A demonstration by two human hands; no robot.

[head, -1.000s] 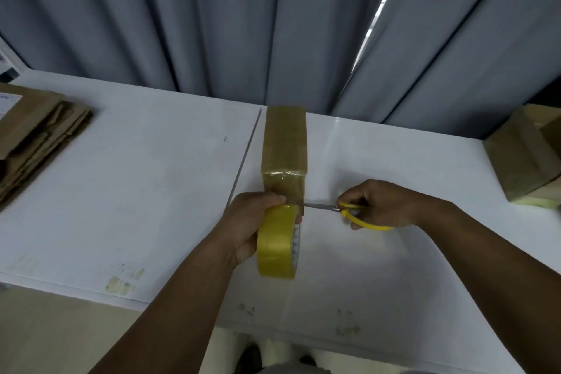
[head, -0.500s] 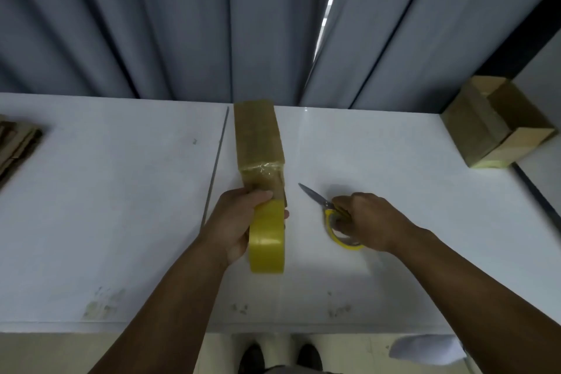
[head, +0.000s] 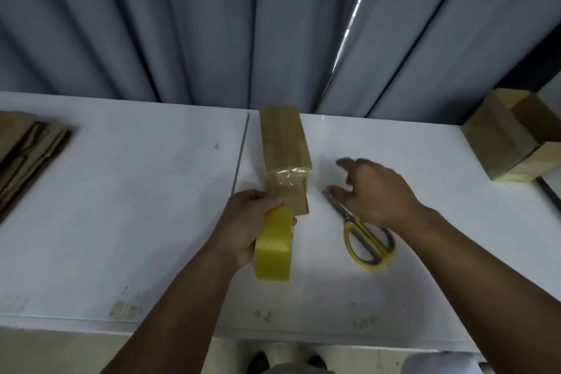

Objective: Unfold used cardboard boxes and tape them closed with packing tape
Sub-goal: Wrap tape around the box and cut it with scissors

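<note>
Box point(head: 283, 143) taping seems nearly done: left hand point(head: 243, 222) grips the roll point(head: 273, 249), right hand point(head: 379, 191) hovers loose-fingered over the scissors point(head: 368, 244), so next probably smooth the tape end down.

White table point(head: 136, 222): wide bare surface left of the narrow taped box point(head: 283, 146) mid-table. Scissors point(head: 364, 237) lie just right of it (the right hand point(head: 379, 191) spread above them), then more bare surface. Flattened cardboard point(head: 27, 155) fills the far left and a carton point(head: 504, 136) the far right. The left hand point(head: 243, 222), gripping a tape roll point(head: 273, 249), blocks the box's near end.
</note>
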